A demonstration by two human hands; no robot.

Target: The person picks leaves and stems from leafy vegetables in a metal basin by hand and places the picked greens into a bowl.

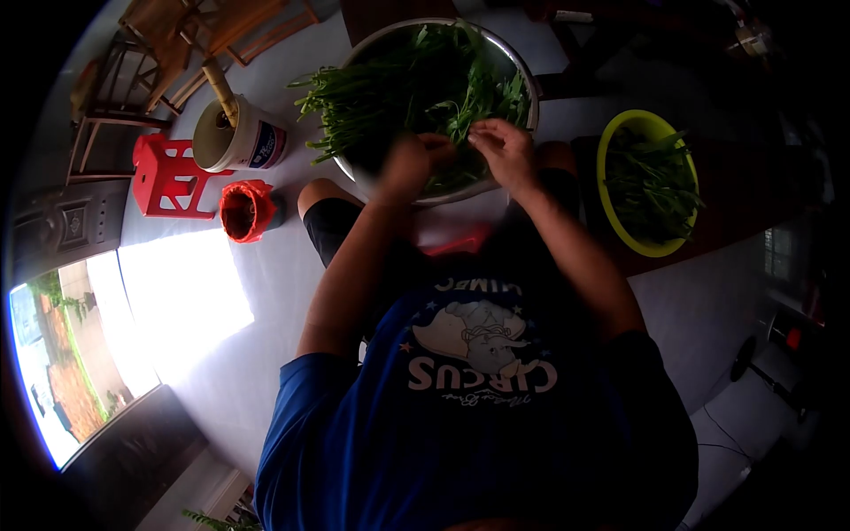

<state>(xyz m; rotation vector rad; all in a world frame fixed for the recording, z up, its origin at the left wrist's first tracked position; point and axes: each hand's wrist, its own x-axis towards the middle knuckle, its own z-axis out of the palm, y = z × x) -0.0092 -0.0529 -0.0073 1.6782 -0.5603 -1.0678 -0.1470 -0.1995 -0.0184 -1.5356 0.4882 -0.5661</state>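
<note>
A large metal basin (534, 111) stands in front of my knees, heaped with leafy green stems (354, 115) whose cut ends stick out over its left rim. Over the near part of the basin, my left hand (412, 164) is blurred by motion, and its fingers are too smeared to read. Close beside it on the right, my right hand (503, 150) has its thumb and fingers pinched together at the leaves. What lies between those fingertips is too small to make out. To the right, a yellow-green basin (604, 181) holds more greens (651, 190).
Left of the metal basin are a white bucket (212, 146) with a stick in it, a red plastic stool (164, 177) and a small bin with a red bag (248, 212). Wooden chairs (159, 44) stand at the upper left. A dark low bench (744, 186) supports the yellow-green basin.
</note>
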